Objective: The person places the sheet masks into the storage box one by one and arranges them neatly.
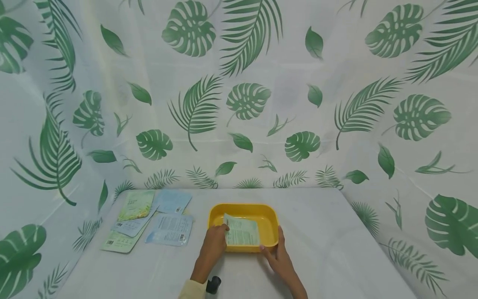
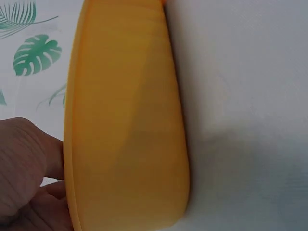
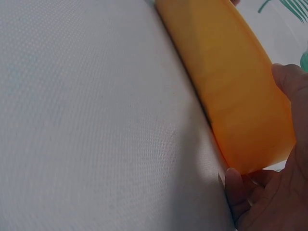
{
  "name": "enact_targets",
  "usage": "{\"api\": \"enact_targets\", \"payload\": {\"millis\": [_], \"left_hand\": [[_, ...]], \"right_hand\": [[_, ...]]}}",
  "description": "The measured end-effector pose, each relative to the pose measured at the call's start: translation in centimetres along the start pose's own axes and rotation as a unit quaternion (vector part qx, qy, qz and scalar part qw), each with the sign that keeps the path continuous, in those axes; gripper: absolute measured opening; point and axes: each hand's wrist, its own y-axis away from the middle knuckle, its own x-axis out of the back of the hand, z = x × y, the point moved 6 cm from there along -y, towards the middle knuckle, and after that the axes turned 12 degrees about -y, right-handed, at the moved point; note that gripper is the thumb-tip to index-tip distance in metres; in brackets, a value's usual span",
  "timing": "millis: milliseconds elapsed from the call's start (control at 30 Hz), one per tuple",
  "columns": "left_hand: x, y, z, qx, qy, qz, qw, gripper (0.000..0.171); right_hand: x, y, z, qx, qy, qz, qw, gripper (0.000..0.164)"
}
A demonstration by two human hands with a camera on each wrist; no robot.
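The left hand reaches over the near rim of the yellow tray, fingers curled and pinching the left edge of the green-and-white packet. The packet lies inside the tray, between the two hands, its right edge short of the right hand. The right hand grips the tray's near right corner, thumb at the rim, fingers around the outer wall. Bare surface extends from the right hand to the right-hand edge; a narrow strip separates the tray's far rim from the leaf-print curtain. Well left of the left hand, overlapping packets reach near the surface's left edge.
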Motion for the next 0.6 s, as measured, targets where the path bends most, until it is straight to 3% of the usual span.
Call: {"api": "enact_targets", "payload": {"millis": [200,600], "left_hand": [[-0.10,-0.07,0.17,-0.011,-0.012,-0.045,0.9989,0.028],[-0.29,0.08,0.81,-0.027,-0.082,-0.042,0.9954,0.033]], "right_hand": [[-0.09,-0.01,-0.13,-0.004,-0.006,0.000,1.000,0.095],[-0.06,0.15,-0.17,-0.016,0.000,0.000,1.000,0.095]]}}
